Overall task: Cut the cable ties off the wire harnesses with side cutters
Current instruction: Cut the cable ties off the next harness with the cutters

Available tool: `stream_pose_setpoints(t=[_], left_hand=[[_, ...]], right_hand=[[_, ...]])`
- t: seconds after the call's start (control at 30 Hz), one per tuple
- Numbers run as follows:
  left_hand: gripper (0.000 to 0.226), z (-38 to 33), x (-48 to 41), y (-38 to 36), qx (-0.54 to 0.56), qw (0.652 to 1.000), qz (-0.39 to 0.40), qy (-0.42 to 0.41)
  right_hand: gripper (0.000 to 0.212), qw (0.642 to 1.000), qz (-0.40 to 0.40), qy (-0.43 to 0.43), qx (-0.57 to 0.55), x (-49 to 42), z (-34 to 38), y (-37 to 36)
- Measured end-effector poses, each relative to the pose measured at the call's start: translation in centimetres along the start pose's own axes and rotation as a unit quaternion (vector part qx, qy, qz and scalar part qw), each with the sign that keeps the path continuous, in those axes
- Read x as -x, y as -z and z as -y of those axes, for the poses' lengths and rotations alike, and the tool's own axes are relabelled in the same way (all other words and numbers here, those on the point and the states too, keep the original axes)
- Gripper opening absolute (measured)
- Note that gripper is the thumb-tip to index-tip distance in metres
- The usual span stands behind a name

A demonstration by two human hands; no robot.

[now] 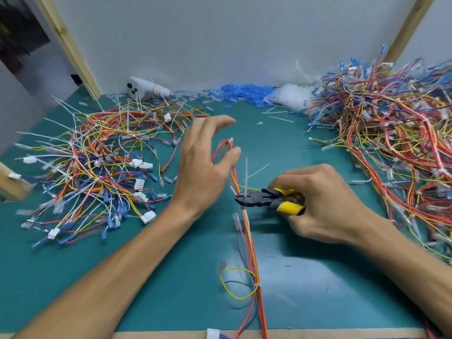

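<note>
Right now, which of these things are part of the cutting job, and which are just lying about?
In the job: side cutters, gripped by the right hand; middle harness; white cable tie at the cutters' tip; left hand, open near it.

Lying about: heap of blue sleeves; plastic bag; white device by the wall; left wire pile; right wire pile.

Your yellow-handled side cutters (269, 201) lie level in your right hand (325, 204), black jaws at a white cable tie (246, 174) on the red, orange and yellow harness (248, 231) stretched along the worktop (146, 289). A second tie (256, 285) binds it nearer you.
</note>
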State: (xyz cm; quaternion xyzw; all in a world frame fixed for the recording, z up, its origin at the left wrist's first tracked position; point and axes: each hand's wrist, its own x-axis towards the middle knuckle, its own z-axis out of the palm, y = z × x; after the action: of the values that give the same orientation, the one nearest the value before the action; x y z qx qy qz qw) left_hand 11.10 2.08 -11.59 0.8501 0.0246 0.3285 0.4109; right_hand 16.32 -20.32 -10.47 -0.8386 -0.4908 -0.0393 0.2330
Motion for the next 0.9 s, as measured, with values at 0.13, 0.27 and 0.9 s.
stream_pose_setpoints(t=[0.13,0.27,0.9], left_hand=[[0.016,-0.6,0.3,0.5,0.025,0.994,0.051,-0.093],[0.019,-1.4,0.7,0.4,0.011,0.992,0.069,-0.105],[0.046,-1.6,0.5,0.9,0.062,0.992,0.085,-0.064]], right_hand=[[0.028,0.999,-0.033,0.001,-0.017,0.1,0.2,-0.2],[0.021,0.997,-0.060,0.026,-0.039,0.3,0.2,-0.1],[0.011,0.980,-0.098,-0.070,-0.157,-0.1,0.2,-0.8]])
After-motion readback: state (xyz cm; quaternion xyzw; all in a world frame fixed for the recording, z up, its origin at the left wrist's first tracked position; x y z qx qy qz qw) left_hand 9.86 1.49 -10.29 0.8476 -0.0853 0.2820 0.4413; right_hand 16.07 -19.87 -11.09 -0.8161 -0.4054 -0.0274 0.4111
